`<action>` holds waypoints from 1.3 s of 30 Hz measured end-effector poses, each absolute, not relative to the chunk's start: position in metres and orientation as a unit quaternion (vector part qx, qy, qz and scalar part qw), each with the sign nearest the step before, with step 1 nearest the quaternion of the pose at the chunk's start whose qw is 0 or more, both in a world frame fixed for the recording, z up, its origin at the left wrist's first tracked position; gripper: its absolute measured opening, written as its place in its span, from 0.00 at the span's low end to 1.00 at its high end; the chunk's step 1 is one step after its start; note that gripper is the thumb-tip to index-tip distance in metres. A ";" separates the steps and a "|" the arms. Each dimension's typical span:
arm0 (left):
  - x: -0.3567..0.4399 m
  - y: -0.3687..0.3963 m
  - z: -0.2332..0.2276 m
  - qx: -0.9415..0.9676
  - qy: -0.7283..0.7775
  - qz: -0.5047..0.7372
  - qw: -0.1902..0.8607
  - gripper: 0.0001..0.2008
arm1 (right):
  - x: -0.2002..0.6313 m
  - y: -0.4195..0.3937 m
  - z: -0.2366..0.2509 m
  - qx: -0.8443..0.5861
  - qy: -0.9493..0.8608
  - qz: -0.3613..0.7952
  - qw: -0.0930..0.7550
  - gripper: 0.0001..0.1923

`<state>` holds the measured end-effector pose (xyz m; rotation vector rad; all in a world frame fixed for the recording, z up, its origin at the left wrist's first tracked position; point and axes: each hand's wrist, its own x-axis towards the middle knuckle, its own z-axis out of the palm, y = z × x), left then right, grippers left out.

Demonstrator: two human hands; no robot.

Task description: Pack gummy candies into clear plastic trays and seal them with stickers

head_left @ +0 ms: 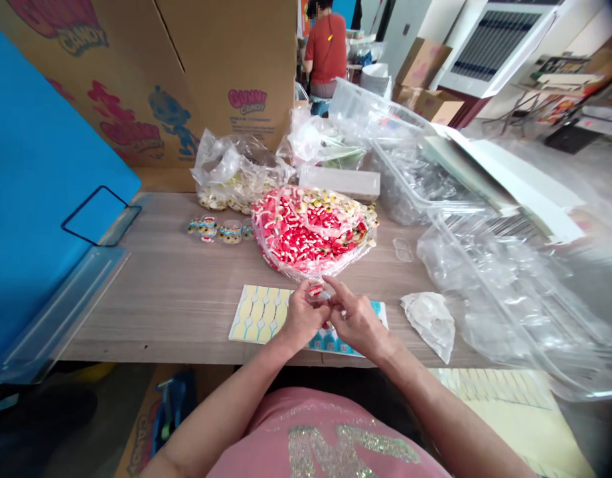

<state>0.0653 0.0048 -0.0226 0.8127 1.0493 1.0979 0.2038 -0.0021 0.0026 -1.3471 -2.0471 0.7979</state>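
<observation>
My left hand (302,317) and my right hand (356,322) meet over a sticker sheet (259,312) at the table's near edge. Together they pinch a small red-and-white candy (316,290) between their fingertips. Just beyond the hands lies an open plastic bag of red, white and yellow gummy candies (310,229). A row of small filled candy cups (221,230) stands to the left of that bag.
A second bag of candies (236,176) lies behind. Clear plastic trays (490,265) pile up at the right, a crumpled plastic piece (430,318) near my right hand. A blue board (42,179) and cardboard boxes (186,73) stand left. A person in red (326,53) sits far back.
</observation>
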 end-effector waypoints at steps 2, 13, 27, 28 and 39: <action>0.065 0.012 -0.021 0.350 0.461 0.479 0.660 0.22 | 0.203 0.005 0.004 -0.519 -0.759 0.287 0.268 0.38; 0.062 0.035 -0.024 0.315 0.484 0.445 0.685 0.23 | 0.204 0.036 -0.032 -0.564 -0.624 0.438 0.316 0.30; 0.035 0.035 -0.001 0.234 0.405 0.400 0.789 0.21 | 0.293 0.044 0.013 -0.687 -0.553 0.167 0.442 0.11; 0.033 0.035 -0.002 0.234 0.404 0.396 0.791 0.21 | 0.295 0.044 0.016 -0.690 -0.538 0.144 0.462 0.11; 0.020 0.007 0.007 0.103 0.301 0.434 0.843 0.26 | 0.189 0.014 0.002 -0.422 -0.785 -0.001 0.453 0.11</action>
